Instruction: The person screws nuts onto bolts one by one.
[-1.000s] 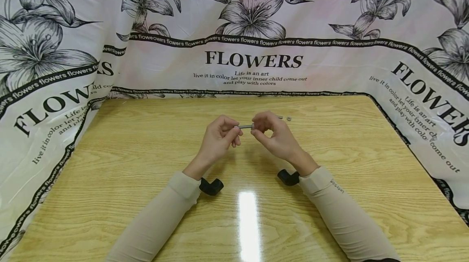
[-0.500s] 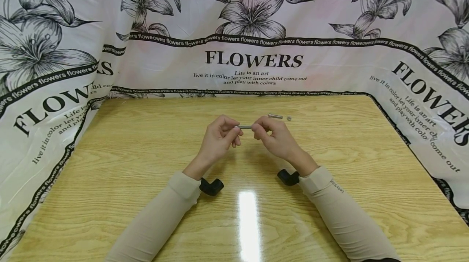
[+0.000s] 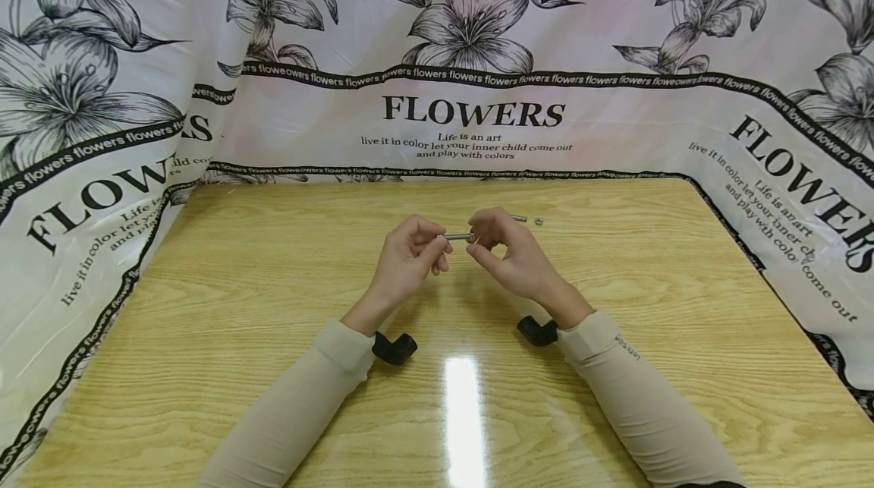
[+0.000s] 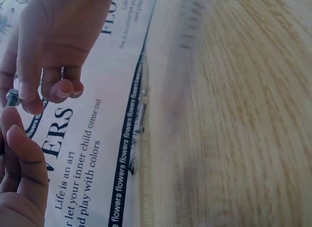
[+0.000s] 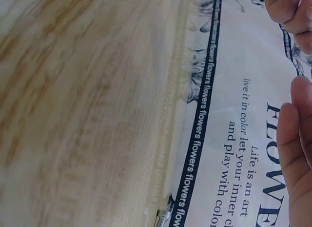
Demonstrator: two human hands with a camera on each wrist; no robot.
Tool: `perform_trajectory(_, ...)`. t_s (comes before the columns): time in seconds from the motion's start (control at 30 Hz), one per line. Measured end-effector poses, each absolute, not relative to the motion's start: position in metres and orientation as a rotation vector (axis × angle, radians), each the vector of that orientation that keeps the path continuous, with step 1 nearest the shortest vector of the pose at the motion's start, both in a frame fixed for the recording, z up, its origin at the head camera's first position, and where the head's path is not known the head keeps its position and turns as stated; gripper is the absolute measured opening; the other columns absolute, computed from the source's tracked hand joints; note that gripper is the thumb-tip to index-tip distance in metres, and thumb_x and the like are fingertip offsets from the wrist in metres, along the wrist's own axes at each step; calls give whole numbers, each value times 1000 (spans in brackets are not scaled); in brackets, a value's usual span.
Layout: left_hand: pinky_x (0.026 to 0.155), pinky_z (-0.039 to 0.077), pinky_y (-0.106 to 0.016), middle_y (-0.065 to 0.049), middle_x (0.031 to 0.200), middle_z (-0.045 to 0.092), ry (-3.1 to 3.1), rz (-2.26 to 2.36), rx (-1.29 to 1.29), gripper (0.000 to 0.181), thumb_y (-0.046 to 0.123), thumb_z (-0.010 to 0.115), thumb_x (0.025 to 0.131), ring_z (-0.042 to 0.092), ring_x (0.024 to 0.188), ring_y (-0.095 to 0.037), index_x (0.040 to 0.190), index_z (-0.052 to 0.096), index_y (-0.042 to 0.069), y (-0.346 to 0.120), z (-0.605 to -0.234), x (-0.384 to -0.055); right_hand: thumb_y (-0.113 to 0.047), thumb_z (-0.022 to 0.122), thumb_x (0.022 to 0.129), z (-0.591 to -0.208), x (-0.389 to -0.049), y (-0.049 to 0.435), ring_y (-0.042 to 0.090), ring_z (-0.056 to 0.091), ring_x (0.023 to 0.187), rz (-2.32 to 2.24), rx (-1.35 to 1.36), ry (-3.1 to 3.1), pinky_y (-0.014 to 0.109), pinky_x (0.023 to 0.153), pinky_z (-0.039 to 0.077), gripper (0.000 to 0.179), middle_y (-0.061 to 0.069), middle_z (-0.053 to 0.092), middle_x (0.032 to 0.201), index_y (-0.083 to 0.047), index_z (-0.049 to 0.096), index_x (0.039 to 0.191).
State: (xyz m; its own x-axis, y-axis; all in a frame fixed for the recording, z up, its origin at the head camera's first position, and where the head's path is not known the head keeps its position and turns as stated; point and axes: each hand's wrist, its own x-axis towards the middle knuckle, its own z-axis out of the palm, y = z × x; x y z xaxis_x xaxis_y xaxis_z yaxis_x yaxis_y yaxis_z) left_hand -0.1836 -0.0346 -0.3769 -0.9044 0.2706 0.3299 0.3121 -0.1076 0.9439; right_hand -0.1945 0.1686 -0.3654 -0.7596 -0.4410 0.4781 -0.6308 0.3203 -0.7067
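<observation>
My left hand pinches one end of a thin metal bolt between thumb and forefinger, over the middle of the table. The bolt lies level, its wider end toward the right hand. Around that end, the right thumb and forefinger stand spread apart. In the left wrist view, the bolt's thick end shows between the left fingertips and the right fingers. The right wrist view catches only part of both hands, with the bolt hidden.
A second bolt lies on the wooden table behind the right hand, partly covered by it. A small nut is just to its right. Flower-printed cloth hangs along the back and both sides.
The right fingers closed on the bolt's far end half a second ago, and have spread apart again, showing that end. The left hand has stayed in place.
</observation>
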Motion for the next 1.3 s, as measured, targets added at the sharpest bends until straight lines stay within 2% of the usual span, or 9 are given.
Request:
perform_trajectory(0.2, 56, 49, -26, -31, 91, 61, -2095, -2229, -655, 15, -1, 54, 96, 59, 61, -16, 109, 52, -7, -35, -375, -183, 7, 59, 90, -342, -179, 162, 22, 59, 70, 1363, 1011, -2376, 33, 66, 49, 17, 16, 63, 81, 5, 54, 107)
perform_trajectory(0.43, 57, 50, -28, -25, 88, 62, -2110, -2231, -643, 13, -6, 51, 95, 59, 62, -21, 108, 53, -8, -35, -370, -180, 1, 56, 94, -352, -185, 165, 19, 57, 70, 1370, 934, -2459, 31, 61, 46, 7, 12, 62, 81, 1, 59, 101)
perform_trajectory(0.6, 57, 50, -26, -27, 89, 62, -2101, -2215, -659, 14, -3, 53, 96, 59, 62, -19, 109, 53, -7, -35, -370, -180, -7, 57, 96, -370, -197, 171, 20, 59, 73, 1388, 901, -2495, 36, 65, 48, 11, 6, 63, 87, -3, 60, 106)
perform_trajectory(0.77, 57, 50, -26, -21, 88, 63, -2096, -2192, -668, 14, 1, 54, 96, 59, 62, -17, 109, 53, -6, -35, -375, -182, -14, 65, 92, -373, -198, 172, 14, 59, 76, 1408, 918, -2466, 37, 67, 49, 31, 2, 62, 95, -10, 56, 120)
perform_trajectory(0.87, 57, 50, -27, -19, 87, 63, -2091, -2189, -668, 14, 1, 55, 96, 59, 62, -18, 108, 54, -5, -35, -376, -182, -11, 67, 90, -374, -198, 171, 15, 60, 76, 1407, 960, -2423, 36, 65, 50, 37, 5, 61, 99, -8, 53, 124)
perform_trajectory(0.97, 57, 50, -27, -25, 89, 62, -2088, -2194, -666, 14, 0, 55, 96, 59, 62, -18, 108, 54, -5, -36, -377, -182, -7, 66, 90, -375, -199, 169, 15, 61, 75, 1402, 993, -2384, 32, 66, 50, 34, 6, 62, 99, -6, 53, 122)
perform_trajectory(1.07, 57, 50, -26, -30, 90, 61, -2092, -2192, -668, 14, 0, 55, 96, 59, 62, -18, 109, 54, -5, -36, -377, -183, -4, 64, 91, -376, -200, 169, 14, 61, 72, 1385, 1006, -2360, 30, 67, 51, 27, 5, 62, 92, -4, 55, 117)
perform_trajectory(1.2, 57, 50, -26, -29, 90, 62, -2093, -2181, -678, 14, 0, 54, 96, 59, 61, -18, 109, 53, -5, -36, -377, -182, -2, 63, 92, -377, -201, 168, 16, 59, 69, 1390, 1012, -2344, 32, 65, 50, 22, 6, 62, 81, -1, 57, 113)
perform_trajectory(1.3, 56, 50, -26, -24, 87, 63, -2085, -2173, -680, 14, -1, 54, 96, 59, 60, -17, 109, 53, -6, -36, -377, -183, -3, 61, 93, -375, -199, 167, 18, 59, 70, 1398, 982, -2382, 33, 63, 49, 19, 7, 64, 83, -1, 59, 112)
